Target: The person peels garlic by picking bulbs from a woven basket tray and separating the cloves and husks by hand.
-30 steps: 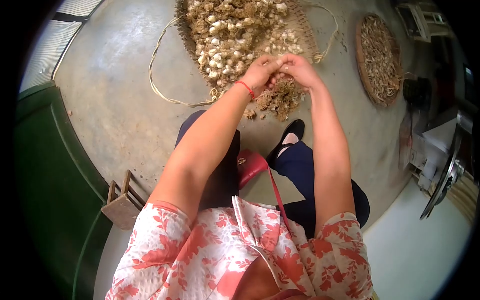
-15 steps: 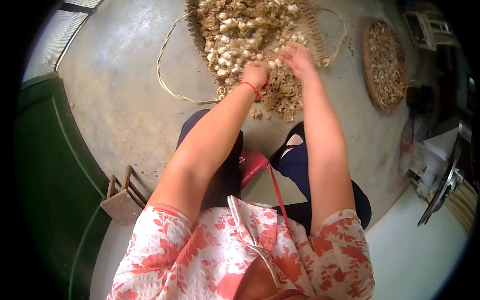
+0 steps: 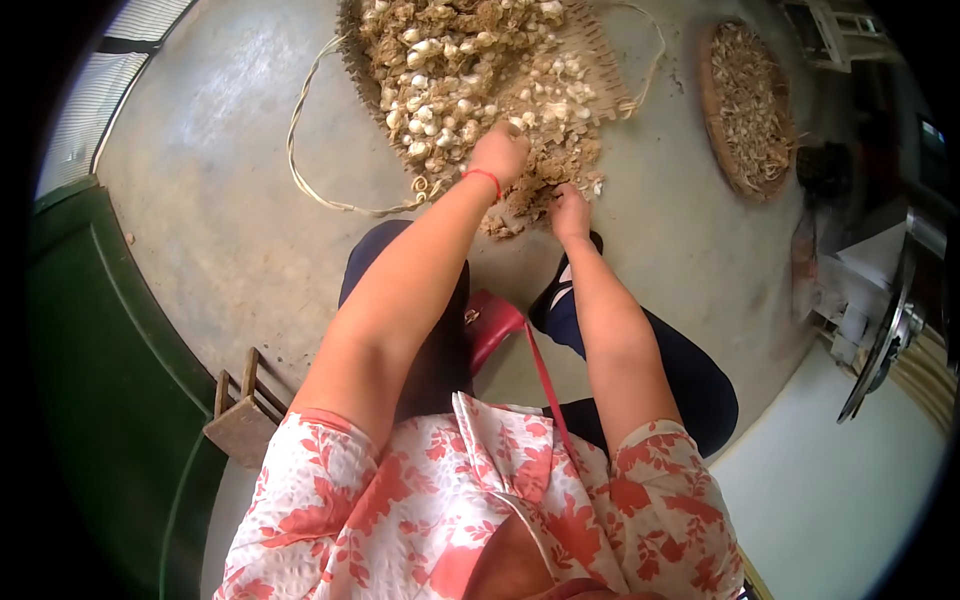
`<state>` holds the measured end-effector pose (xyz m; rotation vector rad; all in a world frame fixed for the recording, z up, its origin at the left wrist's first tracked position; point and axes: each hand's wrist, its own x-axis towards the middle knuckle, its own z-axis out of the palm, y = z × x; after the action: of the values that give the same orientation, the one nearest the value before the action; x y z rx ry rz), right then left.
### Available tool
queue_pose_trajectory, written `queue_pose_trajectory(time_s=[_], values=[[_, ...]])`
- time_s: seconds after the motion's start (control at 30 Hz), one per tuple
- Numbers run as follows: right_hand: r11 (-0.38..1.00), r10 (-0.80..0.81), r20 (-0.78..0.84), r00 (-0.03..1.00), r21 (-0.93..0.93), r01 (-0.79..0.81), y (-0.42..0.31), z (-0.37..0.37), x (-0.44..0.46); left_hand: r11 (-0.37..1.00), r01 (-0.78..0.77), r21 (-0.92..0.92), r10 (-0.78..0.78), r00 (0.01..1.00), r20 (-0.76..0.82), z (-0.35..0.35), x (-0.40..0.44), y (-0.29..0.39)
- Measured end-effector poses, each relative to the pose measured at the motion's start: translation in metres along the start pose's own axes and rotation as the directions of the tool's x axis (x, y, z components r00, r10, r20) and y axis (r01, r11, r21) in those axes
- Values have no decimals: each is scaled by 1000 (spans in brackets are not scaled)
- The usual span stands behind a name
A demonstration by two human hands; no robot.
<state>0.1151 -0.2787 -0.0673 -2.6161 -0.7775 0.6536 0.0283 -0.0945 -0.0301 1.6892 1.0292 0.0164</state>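
Garlic bulbs [image 3: 425,105] with dry brown roots are heaped on a woven mat [image 3: 600,60] on the floor ahead of me. My left hand [image 3: 500,155], with a red cord at its wrist, is closed at the near edge of the heap. Its fingertips are partly hidden, and a pale bulb shows just beyond them. Lower and to the right, my right hand [image 3: 570,212] has its fingers pinched at the edge of a pile of dried garlic roots [image 3: 545,165], which spills off the mat's near side.
Twisted rope handles [image 3: 295,150] loop out from the mat's sides. A round flat basket [image 3: 750,110] of dry garlic pieces lies to the right. A small wooden stool [image 3: 240,425] stands at the left beside a green door [image 3: 100,350]. A red bag [image 3: 490,325] hangs between my legs.
My right hand has come down from above the bulbs, where its fingers were spread, to the root pile, fingers now closed. My left hand remains at the near edge of the heap.
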Motion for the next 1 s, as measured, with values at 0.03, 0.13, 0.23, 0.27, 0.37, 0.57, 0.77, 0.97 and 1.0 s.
queue_pose_trajectory(time_s=[0.03,0.13,0.23,0.27,0.37,0.57,0.77,0.97,1.0], values=[[999,-16,-1,1000,-33,16,1,1,1,954,128,-272,-145,988,-44,-6,1,7],[995,-67,38,997,-70,69,19,0,1,829,331,-450,-297,944,145,-31,-6,27],[993,-111,68,992,-41,114,27,-3,-6,802,318,-506,-295,947,127,-30,-1,24],[993,-114,58,992,-12,115,27,-5,-9,797,299,-526,-282,953,114,-27,1,20],[931,-235,-32,971,-296,216,12,5,-10,809,257,-529,-252,964,83,-29,-4,28],[995,-37,16,999,-93,38,21,2,-9,783,233,-577,-263,964,32,-30,-3,24],[996,51,-54,997,72,-48,34,-1,-11,740,281,-611,-288,953,90,-38,-5,29],[969,-93,-145,985,-240,56,-2,-2,-23,740,295,-604,-297,950,100,-34,-4,29],[952,-82,-161,984,-303,30,-9,0,-21,753,288,-592,-291,952,94,-33,-4,29]])
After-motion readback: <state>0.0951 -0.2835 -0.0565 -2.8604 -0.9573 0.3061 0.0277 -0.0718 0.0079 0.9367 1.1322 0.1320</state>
